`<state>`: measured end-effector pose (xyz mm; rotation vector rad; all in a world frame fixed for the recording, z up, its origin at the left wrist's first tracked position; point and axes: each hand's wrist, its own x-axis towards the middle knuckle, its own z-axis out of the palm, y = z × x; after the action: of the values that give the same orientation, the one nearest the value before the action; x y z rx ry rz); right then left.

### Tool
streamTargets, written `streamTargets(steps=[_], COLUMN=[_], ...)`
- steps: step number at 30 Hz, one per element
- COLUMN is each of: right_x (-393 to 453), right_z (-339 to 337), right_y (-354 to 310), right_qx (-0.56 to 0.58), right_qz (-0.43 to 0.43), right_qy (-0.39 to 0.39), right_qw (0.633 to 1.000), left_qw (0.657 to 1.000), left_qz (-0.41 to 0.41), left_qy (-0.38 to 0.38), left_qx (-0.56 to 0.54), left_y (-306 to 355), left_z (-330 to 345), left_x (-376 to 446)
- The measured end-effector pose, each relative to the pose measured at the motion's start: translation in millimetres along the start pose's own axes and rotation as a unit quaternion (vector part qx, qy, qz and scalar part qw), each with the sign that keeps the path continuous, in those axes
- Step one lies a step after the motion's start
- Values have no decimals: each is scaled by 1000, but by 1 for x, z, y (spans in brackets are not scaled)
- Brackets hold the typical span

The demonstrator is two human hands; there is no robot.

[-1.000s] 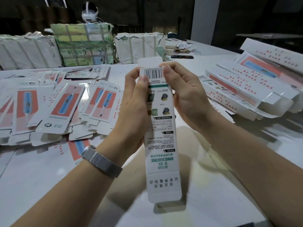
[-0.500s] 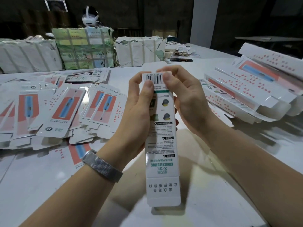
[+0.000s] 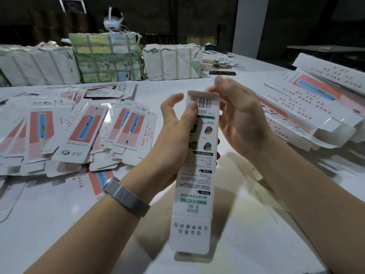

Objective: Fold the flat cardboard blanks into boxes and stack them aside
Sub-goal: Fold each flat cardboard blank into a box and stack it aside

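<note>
A long white box [image 3: 194,175] with green print and a barcode stands nearly upright in the middle, its lower end flap hanging open above the table. My left hand [image 3: 175,133] grips the box's upper part, thumb pressed on the front just below the barcode. My right hand [image 3: 237,113] is at the top right edge, fingertips on the far end flap, which is folded down. A spread heap of flat blanks [image 3: 79,131] with red and blue print lies at the left. Folded boxes [image 3: 308,107] are piled at the right.
Strapped bundles of wrapped packs [image 3: 106,56] line the far side of the white table [image 3: 59,214]. A dark phone-like slab [image 3: 222,72] and paper scraps lie behind the hands. A white pillar [image 3: 248,24] rises at the back.
The top end flap has been folded down into the box. My left forefinger has lifted off the box, and my right fingers have shifted to the top right corner.
</note>
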<state>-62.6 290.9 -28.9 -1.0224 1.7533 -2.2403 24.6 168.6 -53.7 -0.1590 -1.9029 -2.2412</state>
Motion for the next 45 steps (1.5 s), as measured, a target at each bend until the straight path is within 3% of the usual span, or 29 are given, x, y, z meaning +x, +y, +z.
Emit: streamTargets(steps=[7, 18, 25, 33, 45], right_x=[-1, -4, -1, 2, 1], right_z=[-5, -2, -10, -33, -28], right_y=[-2, 2, 0, -17, -14], right_qx=[-58, -77, -107, -130, -141], right_qz=[30, -52, -27, 50, 29], right_qy=[-30, 54, 11, -116, -105], right_qw=[997, 994, 994, 983, 984], left_qw=[996, 993, 992, 986, 993], left_qz=[33, 53, 58, 48, 1], left_qy=[-12, -56, -75, -102, -88], left_qx=[87, 87, 86, 125, 78], left_y=[-3, -3, -2, 0, 5], left_z=[-2, -7, -11, -15, -14], left_x=[2, 2, 1, -1, -3])
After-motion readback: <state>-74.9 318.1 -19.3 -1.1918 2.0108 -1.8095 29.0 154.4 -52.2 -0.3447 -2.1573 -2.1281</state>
